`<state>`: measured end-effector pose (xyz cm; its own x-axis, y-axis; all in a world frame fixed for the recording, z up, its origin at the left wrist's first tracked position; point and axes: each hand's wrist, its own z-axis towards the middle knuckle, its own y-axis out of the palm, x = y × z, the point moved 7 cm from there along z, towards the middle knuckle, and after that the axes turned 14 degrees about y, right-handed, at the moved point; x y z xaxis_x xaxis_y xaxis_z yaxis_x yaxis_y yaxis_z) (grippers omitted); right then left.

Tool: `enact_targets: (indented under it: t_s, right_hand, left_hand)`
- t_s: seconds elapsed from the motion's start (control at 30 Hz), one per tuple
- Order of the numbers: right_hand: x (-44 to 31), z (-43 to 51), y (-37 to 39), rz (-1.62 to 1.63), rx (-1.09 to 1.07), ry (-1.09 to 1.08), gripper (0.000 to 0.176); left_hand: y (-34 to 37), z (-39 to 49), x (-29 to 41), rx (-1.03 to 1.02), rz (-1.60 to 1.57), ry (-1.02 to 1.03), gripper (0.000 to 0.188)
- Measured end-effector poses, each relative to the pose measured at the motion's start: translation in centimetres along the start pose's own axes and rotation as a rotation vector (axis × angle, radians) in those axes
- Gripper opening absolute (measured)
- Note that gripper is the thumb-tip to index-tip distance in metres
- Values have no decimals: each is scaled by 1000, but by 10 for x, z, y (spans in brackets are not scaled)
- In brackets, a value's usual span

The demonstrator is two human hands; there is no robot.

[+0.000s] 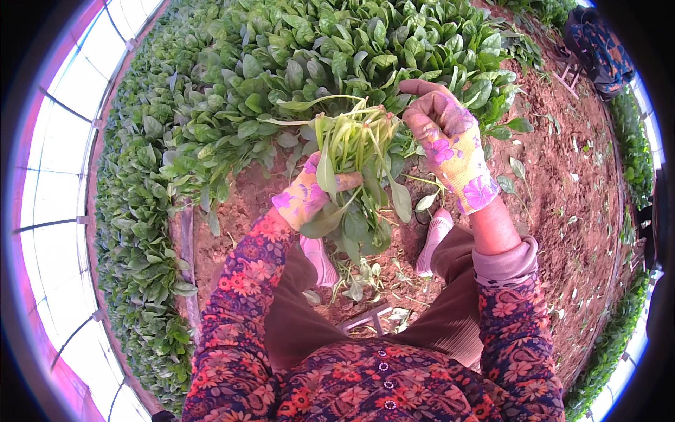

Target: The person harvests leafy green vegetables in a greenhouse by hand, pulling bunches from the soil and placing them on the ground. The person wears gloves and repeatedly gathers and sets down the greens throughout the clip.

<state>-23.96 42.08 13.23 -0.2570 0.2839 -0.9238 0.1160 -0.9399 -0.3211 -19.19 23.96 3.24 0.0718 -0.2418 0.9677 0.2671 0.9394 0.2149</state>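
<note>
A bunch of spinach [358, 140] is gripped in my left hand [311, 195], which wears a yellow glove with purple flowers. Its pale stems and pinkish root ends point up and away from me, while the leaves hang down toward my feet. One or two stems stick out sideways to the left. My right hand [448, 137], in a matching glove, is raised just right of the root ends. One finger reaches out above and the others curl in; whether anything is between them is hidden.
Dense spinach plants [295, 68] grow ahead and along the left. Reddish bare soil [569, 205] with scattered leaves stretches to the right. A small metal frame [369, 319] lies between my legs. Dark patterned cloth [601, 53] sits at the upper right, and greenhouse sheeting [58, 174] curves along the left.
</note>
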Motion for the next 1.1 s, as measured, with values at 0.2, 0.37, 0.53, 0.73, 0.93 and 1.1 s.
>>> enact_targets:
  t_s: [0.2, 0.37, 0.53, 0.73, 0.93, 1.1]
  right_hand:
    - [-13, -7, 6, -160, 29, -129, 13]
    - [-4, -7, 19, -254, 18, -58, 15]
    - [-1, -9, 23, -373, 38, -44, 18]
    - [-10, -18, 28, -400, 149, -178, 11]
    - [-18, -12, -10, -232, 355, -154, 11]
    - [11, 4, -36, -79, 305, 115, 15]
  left_hand:
    - [-14, 2, -16, 62, 55, 99, 46]
    - [-9, 2, -10, 80, 121, 125, 45]
    - [-18, 1, -23, 82, 258, 104, 49]
    - [-8, 4, -14, 97, 278, 261, 49]
    - [-9, 2, -13, 70, 47, 187, 46]
    - [-30, 14, -67, 66, -819, -93, 45]
